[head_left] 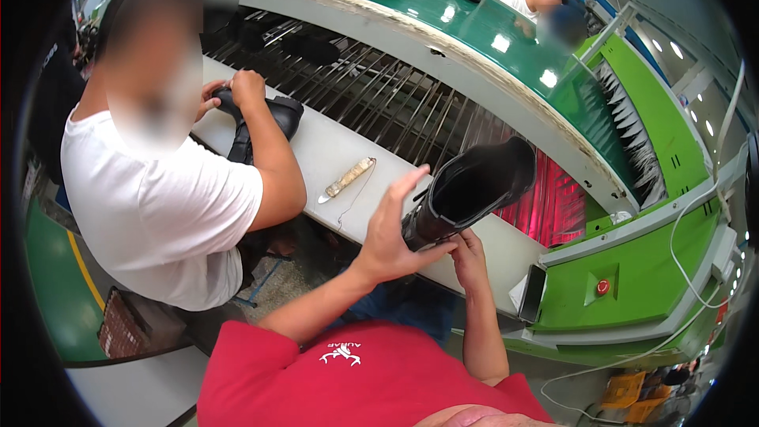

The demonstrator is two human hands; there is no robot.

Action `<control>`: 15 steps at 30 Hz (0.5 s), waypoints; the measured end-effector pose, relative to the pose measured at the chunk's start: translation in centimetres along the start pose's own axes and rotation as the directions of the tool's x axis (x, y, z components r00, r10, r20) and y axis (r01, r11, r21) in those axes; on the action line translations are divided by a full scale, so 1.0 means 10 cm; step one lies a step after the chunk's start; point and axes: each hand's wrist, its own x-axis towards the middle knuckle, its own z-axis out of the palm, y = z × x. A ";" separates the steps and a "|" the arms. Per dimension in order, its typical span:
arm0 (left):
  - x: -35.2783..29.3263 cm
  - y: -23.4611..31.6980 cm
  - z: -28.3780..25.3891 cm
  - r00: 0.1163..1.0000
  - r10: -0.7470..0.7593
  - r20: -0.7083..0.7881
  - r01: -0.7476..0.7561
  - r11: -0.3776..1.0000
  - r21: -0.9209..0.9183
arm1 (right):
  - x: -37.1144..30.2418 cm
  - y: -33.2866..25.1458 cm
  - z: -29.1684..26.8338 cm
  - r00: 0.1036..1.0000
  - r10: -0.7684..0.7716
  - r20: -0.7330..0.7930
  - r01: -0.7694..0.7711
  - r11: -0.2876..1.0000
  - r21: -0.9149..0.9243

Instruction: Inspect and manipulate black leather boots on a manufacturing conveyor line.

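Observation:
A tall black boot (433, 223) stands over the white bench ledge, its wide top opening turned up toward me. My left hand (387, 241) grips the near left side of the shaft, thumb stretched along it and fingers reaching up its far left side. Below the boot's rim, the bent fingers of my right hand (470, 259) pinch at the shaft next to my left thumb. The boot hides its own foot and part of my fingertips. Left of the boot, a small knife (348, 180) with a tape-wrapped handle and a dark string lies on the ledge.
To my left a co-worker in a white shirt (150, 205) handles another black boot (285, 115). Behind the ledge (494, 257) runs a metal roller bed (379, 95), under a green conveyor (490, 32) carrying boots. A green machine (640, 257) with a red button (602, 287) stands right.

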 end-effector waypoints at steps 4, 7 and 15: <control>-0.39 -0.58 0.30 0.936 -0.309 0.168 0.332 0.934 -0.134 | 0.01 0.22 -0.01 0.998 -0.068 0.004 0.068 0.998 -0.006; -0.51 -0.82 0.39 0.907 -0.384 0.173 0.416 0.880 -0.228 | -0.02 0.28 -0.04 0.998 0.024 -0.052 -0.029 0.993 -0.110; -0.45 -0.77 0.34 0.960 -0.250 0.125 0.256 0.966 -0.037 | 0.10 0.40 -0.04 0.999 -0.042 0.027 0.042 0.999 -0.006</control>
